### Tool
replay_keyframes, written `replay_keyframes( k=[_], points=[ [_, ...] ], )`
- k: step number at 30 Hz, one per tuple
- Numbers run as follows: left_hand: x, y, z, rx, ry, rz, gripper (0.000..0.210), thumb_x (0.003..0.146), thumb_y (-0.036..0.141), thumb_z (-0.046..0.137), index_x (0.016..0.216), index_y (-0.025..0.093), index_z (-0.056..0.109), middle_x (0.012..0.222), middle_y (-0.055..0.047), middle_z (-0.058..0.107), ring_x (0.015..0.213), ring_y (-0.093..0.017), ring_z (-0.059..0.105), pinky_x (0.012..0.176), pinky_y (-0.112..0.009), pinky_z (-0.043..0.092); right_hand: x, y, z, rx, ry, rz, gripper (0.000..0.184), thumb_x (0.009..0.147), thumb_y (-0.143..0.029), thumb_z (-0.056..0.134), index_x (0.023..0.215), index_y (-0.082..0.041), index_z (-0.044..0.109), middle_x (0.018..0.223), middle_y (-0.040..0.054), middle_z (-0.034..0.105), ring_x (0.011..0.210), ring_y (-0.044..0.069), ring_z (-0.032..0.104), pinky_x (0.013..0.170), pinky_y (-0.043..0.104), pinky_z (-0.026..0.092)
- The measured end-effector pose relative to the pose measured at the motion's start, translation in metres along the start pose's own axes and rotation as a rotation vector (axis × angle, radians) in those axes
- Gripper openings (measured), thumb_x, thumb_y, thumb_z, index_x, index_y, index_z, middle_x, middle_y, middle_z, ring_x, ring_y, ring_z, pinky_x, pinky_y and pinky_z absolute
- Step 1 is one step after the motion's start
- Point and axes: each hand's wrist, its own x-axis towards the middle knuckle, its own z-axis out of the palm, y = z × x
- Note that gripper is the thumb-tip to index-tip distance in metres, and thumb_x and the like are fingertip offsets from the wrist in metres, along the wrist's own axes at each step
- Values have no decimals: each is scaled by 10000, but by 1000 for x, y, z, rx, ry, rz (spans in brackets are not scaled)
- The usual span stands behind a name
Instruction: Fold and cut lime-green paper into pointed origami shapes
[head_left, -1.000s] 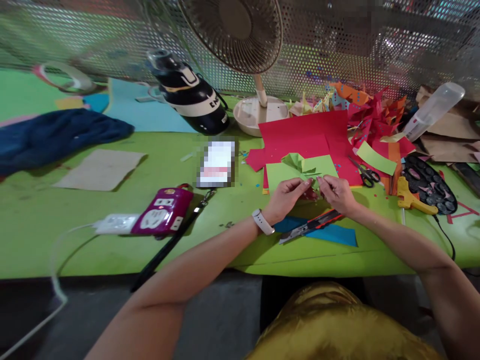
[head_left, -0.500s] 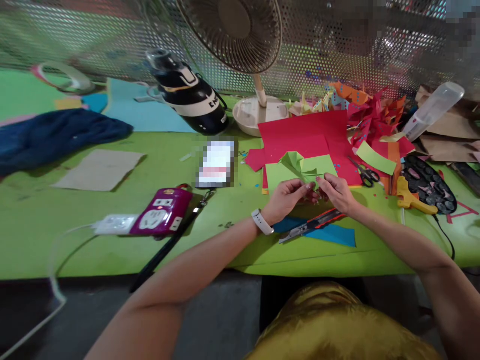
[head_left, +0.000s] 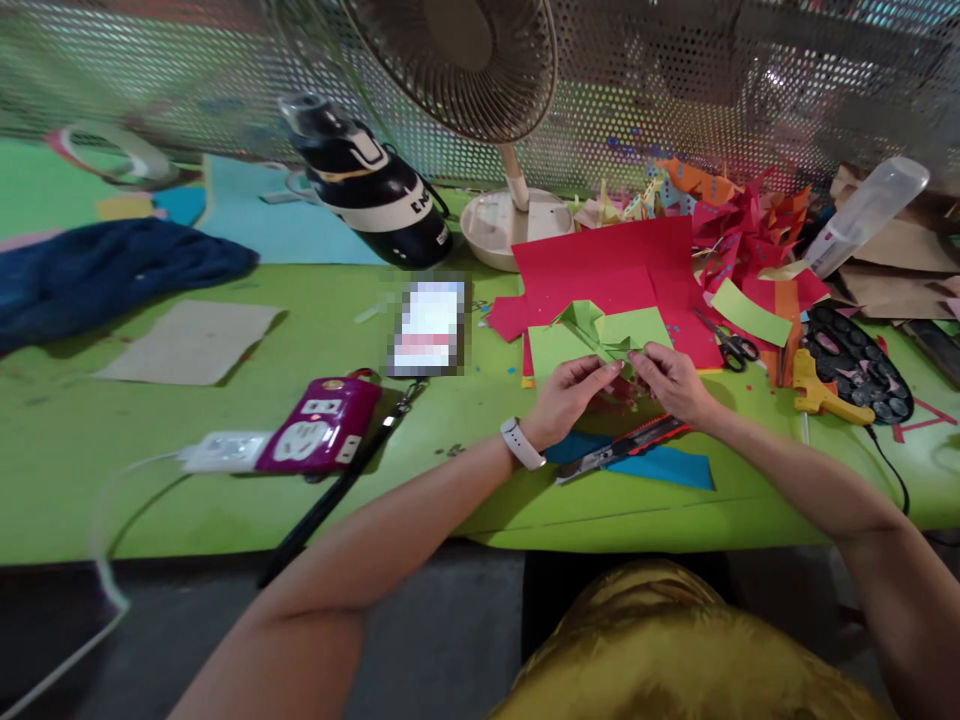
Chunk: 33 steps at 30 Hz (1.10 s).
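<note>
On the green table (head_left: 450,500), over a red sheet (head_left: 600,262), there lies a light green sheet (head_left: 544,345). Just at its near side are the left hand (head_left: 568,398) and the right hand (head_left: 679,385), and between them is the folded green paper (head_left: 583,322). It is, I think, very light, stiff only along its creases, not slippery, but easy to crush or tear. The good place to hold is the layered lower edge, leaving the upper flap free. The left thumb and forefinger pinch this edge; the right ones seem pressed together at its other end. The fan (head_left: 459,55) is cut off above. The paper's lowest part is covered by fingers, and the small reddish patch beneath them I cannot identify.
</note>
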Motion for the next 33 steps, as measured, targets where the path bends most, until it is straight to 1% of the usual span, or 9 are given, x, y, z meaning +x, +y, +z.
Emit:
replay_keyframes(
  k=[2, 5, 10, 14, 17, 23, 27, 29, 33],
  points=[
    [0, 0, -1, -11, -27, -35, 473, 635, 584, 828, 701, 149, 653, 660, -19, 717, 600, -157, 678, 636, -287, 582, 0, 0, 0, -6, 0, -10, 481, 923, -596, 466, 630, -236, 340, 543, -71, 319, 520, 96, 331, 524, 256, 284],
    [-1, 1, -1, -10, -93, -80, 489, 622, 582, 840, 727, 143, 651, 659, -25, 721, 564, -151, 668, 627, -300, 590, -2, -1, 0, 31, -17, 36, 501, 906, -633, 477, 628, -235, 353, 544, -69, 333, 522, 96, 338, 521, 260, 287],
    [-2, 3, 1, -8, -136, -40, 500, 637, 588, 831, 740, 136, 641, 653, -35, 721, 560, -150, 669, 642, -308, 592, -4, -4, -2, 164, -72, 134, 538, 874, -707, 468, 643, -227, 395, 563, -55, 399, 538, 102, 384, 527, 262, 325],
    [-2, 2, 2, -31, -162, -25, 499, 640, 581, 836, 711, 136, 619, 618, -21, 699, 539, -133, 654, 596, -272, 573, -5, -3, -3, 272, -164, 155, 481, 850, -670, 545, 715, -218, 450, 598, -48, 482, 546, 104, 431, 529, 258, 350],
    [-2, 2, 0, -19, -180, -6, 498, 662, 584, 824, 717, 137, 609, 622, -16, 691, 538, -127, 649, 602, -274, 578, -5, 0, -3, 319, -206, 159, 448, 868, -637, 548, 746, -212, 476, 601, -40, 513, 548, 110, 466, 531, 259, 364],
    [-1, 3, -1, 26, -204, 74, 483, 721, 589, 783, 702, 149, 584, 616, -5, 668, 548, -115, 636, 592, -250, 565, -3, -1, -3, 292, -186, 129, 458, 873, -634, 554, 719, -209, 481, 564, -48, 506, 520, 99, 463, 523, 249, 373],
    [-1, 5, -3, 132, -191, 112, 486, 730, 613, 756, 685, 163, 580, 575, 6, 647, 527, -116, 614, 559, -243, 543, -3, -1, -5, 299, -176, 122, 452, 833, -619, 604, 688, -205, 494, 554, -57, 475, 512, 94, 441, 504, 240, 366],
    [-2, 7, -6, 191, -198, 108, 457, 738, 592, 751, 688, 167, 591, 556, 4, 639, 508, -123, 600, 535, -250, 528, -3, 0, -9, 296, -167, 106, 443, 818, -607, 624, 690, -200, 506, 577, -46, 499, 541, 101, 462, 521, 242, 379],
    [-4, 13, -12, 297, -252, 132, 361, 768, 508, 718, 685, 173, 611, 560, -17, 632, 512, -142, 595, 534, -274, 512, 0, 1, -17, 334, -66, 94, 489, 873, -672, 501, 787, -195, 561, 619, -28, 555, 548, 111, 523, 521, 247, 393]
  ],
)
